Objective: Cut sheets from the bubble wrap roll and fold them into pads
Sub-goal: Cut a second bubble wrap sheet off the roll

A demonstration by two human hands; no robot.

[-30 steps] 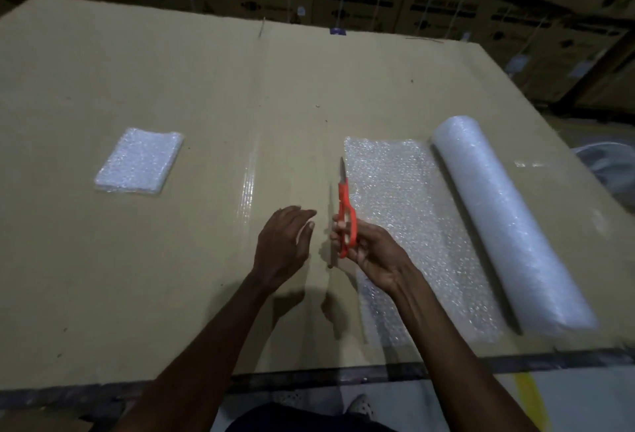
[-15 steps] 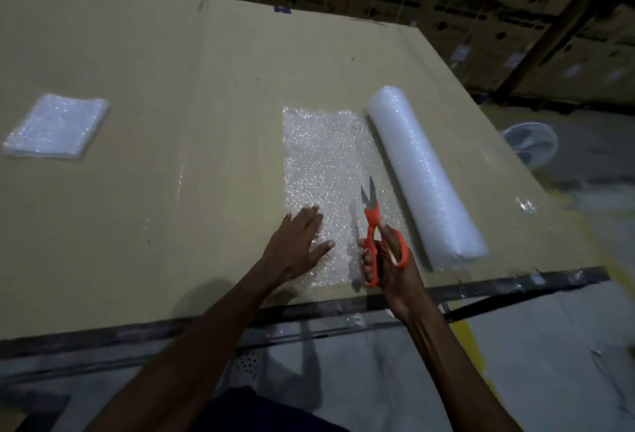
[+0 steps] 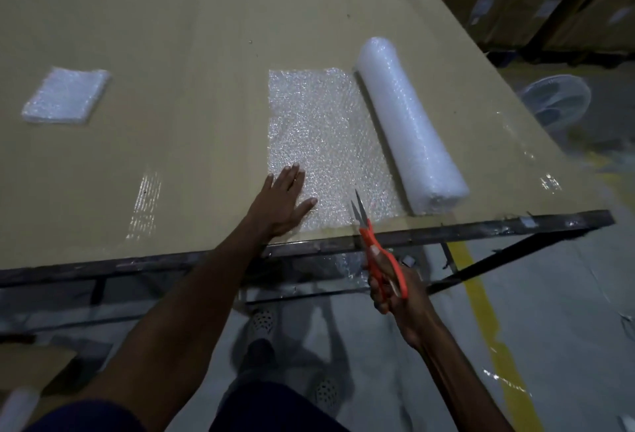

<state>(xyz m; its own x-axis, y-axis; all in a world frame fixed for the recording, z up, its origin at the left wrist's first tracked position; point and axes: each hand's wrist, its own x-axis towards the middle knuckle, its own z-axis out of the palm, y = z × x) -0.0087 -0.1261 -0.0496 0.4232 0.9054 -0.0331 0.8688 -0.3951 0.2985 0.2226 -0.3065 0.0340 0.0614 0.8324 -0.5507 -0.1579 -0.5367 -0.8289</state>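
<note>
My left hand (image 3: 281,201), fingers spread, presses the sheet (image 3: 323,136) flat; right fingers (image 3: 378,289) grip scissors (image 3: 372,242); I'd cut straight alongside the roll (image 3: 409,122).

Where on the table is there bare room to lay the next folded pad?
Bare cardboard lies between the folded pad and the unrolled sheet, and along the far side. It is crowded near the right: left hand on the sheet, scissors in the right hand, roll.
</note>
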